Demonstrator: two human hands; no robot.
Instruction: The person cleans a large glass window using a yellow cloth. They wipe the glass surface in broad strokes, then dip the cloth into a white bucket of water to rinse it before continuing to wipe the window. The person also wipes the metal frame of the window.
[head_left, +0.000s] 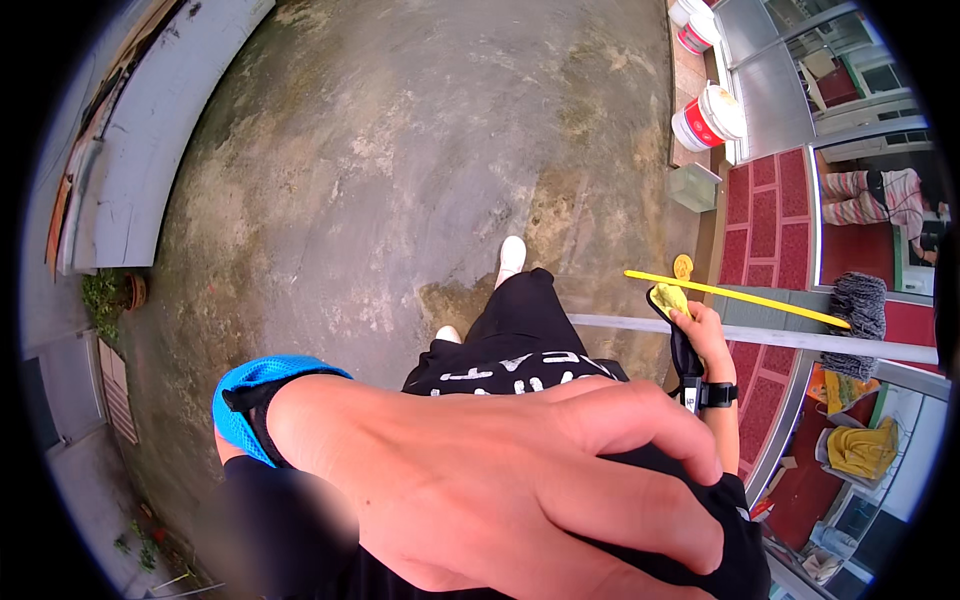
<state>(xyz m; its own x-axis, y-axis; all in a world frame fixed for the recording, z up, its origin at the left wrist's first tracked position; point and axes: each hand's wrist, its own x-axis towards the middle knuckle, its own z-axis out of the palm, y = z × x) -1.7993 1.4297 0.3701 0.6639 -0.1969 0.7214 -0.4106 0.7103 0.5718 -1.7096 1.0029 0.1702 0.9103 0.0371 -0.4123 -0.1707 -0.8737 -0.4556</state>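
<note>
My left hand (480, 457) is very close to the camera, back upwards, with its fingers apart and slightly bent; nothing shows in it, though the palm is hidden. A blue mesh fabric band (262, 375) with a black lining surrounds its wrist. Farther down at the right, my right hand (701, 330) grips a yellow and black fabric piece (671, 300), from which a black strap (686, 349) hangs towards the wrist. A black wristband with a buckle or device (718, 395) sits on the right wrist. My legs, in black trousers, and white shoes (512, 255) are below.
Wet-stained concrete (390, 165) spreads ahead. At right are a grey mop head (857, 322), a yellow pole (735, 296), a pale pole (787, 337), white-and-red buckets (709, 120) and a red-tiled wall (757, 202). A person (885, 195) shows in the window. A potted plant (109, 296) stands left.
</note>
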